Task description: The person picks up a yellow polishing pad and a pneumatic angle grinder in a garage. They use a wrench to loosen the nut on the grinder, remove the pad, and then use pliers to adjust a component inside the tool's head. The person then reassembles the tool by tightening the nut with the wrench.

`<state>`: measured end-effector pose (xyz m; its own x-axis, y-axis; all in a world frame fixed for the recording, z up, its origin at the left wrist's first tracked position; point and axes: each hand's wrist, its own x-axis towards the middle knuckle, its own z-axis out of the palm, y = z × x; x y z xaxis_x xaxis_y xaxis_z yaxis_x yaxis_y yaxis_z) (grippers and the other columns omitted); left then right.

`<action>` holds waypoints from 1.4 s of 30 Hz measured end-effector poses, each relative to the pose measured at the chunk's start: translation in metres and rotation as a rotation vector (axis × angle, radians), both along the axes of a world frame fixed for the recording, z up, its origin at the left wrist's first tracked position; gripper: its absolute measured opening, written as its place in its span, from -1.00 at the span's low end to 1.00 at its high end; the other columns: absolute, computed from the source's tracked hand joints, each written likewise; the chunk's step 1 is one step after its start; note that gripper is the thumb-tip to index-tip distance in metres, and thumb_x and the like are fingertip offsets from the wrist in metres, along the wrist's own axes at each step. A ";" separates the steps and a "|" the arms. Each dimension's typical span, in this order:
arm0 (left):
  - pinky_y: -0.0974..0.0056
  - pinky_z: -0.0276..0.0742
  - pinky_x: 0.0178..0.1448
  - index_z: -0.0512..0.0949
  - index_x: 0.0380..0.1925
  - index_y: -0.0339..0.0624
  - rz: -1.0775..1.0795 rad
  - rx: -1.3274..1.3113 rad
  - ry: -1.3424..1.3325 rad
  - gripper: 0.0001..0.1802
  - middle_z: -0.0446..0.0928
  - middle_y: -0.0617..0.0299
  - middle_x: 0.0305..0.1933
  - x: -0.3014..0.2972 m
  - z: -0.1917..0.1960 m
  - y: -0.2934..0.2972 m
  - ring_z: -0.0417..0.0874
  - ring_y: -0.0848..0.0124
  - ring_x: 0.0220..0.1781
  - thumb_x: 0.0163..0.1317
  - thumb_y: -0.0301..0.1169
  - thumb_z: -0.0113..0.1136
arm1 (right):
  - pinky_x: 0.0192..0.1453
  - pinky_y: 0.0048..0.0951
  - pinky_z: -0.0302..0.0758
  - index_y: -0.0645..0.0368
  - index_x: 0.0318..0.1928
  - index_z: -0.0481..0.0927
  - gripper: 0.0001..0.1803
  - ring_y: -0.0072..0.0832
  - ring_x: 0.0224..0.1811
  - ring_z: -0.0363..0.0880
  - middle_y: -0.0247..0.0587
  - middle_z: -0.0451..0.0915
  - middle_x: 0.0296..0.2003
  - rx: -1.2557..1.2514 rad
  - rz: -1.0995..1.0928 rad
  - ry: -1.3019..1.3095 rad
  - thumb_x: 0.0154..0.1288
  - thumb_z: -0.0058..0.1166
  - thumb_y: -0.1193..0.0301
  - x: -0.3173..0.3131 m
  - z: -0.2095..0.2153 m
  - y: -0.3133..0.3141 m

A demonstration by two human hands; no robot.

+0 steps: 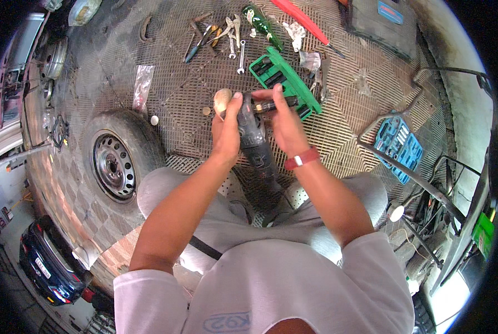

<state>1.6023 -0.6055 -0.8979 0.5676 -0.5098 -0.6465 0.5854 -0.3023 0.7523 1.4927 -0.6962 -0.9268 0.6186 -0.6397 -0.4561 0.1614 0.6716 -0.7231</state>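
Observation:
A long black power tool (258, 158) stands between my knees, its narrower head up between my hands. My left hand (226, 131) is closed around the left side of that head. A tan rounded piece (222, 101) shows at its fingers; I cannot tell whether it is part of the tool. On the other side, my right hand (287, 125) pinches a short dark cylinder (267, 106) against the tool's head, thumb pointing up. Whether the cylinder is joined to the tool is hidden. Just beyond lies an open green case (302, 92) with black sockets (279, 77).
A wheel with tyre (114, 161) lies at my left. Wrenches (242, 57), pliers (196, 47) and a green bottle (262, 26) lie ahead on the grated floor mat. To the right are a blue tool case (399, 146) and a bent metal bar (410, 172). A dark hard case (382, 28) stands far right.

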 end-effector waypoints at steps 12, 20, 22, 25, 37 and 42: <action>0.13 0.43 0.38 0.48 0.31 -0.22 0.018 0.141 -0.075 -0.19 0.53 0.07 0.24 -0.014 -0.034 -0.002 0.56 0.26 0.21 0.32 0.22 0.24 | 0.30 -0.25 0.44 0.25 0.05 0.73 -0.13 -0.29 0.05 0.62 -0.10 0.71 0.00 -0.044 0.021 0.345 0.54 -0.31 -0.33 0.005 -0.042 0.016; -0.21 0.23 0.49 0.52 0.28 -0.33 0.101 0.971 -0.725 -0.11 0.51 -0.29 0.33 -0.028 0.004 -0.096 0.49 -0.13 0.39 0.38 0.33 0.02 | 0.43 -0.10 0.35 0.27 0.22 0.63 -0.14 -0.06 0.28 0.53 0.13 0.64 0.16 -0.034 0.092 0.419 0.58 -0.37 -0.28 0.012 -0.079 -0.004; -0.17 0.25 0.44 0.50 0.24 -0.27 0.189 0.807 -0.910 -0.21 0.54 -0.17 0.26 -0.054 0.016 -0.167 0.52 -0.07 0.33 0.43 0.26 -0.02 | 0.41 -0.09 0.36 0.28 0.21 0.64 -0.12 -0.04 0.28 0.54 0.16 0.64 0.15 -0.087 0.047 0.396 0.57 -0.35 -0.30 -0.009 -0.064 -0.033; -0.15 0.29 0.45 0.55 0.21 -0.14 0.175 0.498 -0.686 -0.42 0.58 -0.09 0.19 -0.045 0.054 -0.229 0.54 -0.05 0.33 0.40 0.05 0.18 | 0.39 -0.08 0.37 0.30 0.18 0.66 -0.09 -0.01 0.26 0.56 0.20 0.66 0.12 -0.088 0.006 0.399 0.54 -0.32 -0.33 -0.019 -0.065 -0.037; -0.05 0.55 0.32 0.66 0.14 -0.10 -0.984 0.657 -1.208 -0.37 0.67 -0.07 0.21 0.293 -0.104 -0.166 0.68 0.01 0.25 0.33 0.16 0.22 | 0.07 0.12 0.50 0.51 -0.22 0.71 -0.06 0.39 -0.03 0.65 0.50 0.68 -0.27 -0.294 -0.243 1.052 0.41 -0.05 -0.34 0.034 -0.124 0.003; -0.07 0.49 0.39 0.60 0.18 -0.09 -1.016 0.383 -1.409 -0.45 0.59 -0.16 0.23 0.283 -0.201 -0.154 0.60 -0.05 0.29 0.30 -0.02 0.34 | 0.00 0.17 0.52 0.39 -0.30 0.73 -0.16 0.30 -0.21 0.70 0.37 0.68 -0.38 -0.443 -0.143 1.117 0.47 -0.07 -0.28 0.066 -0.166 0.019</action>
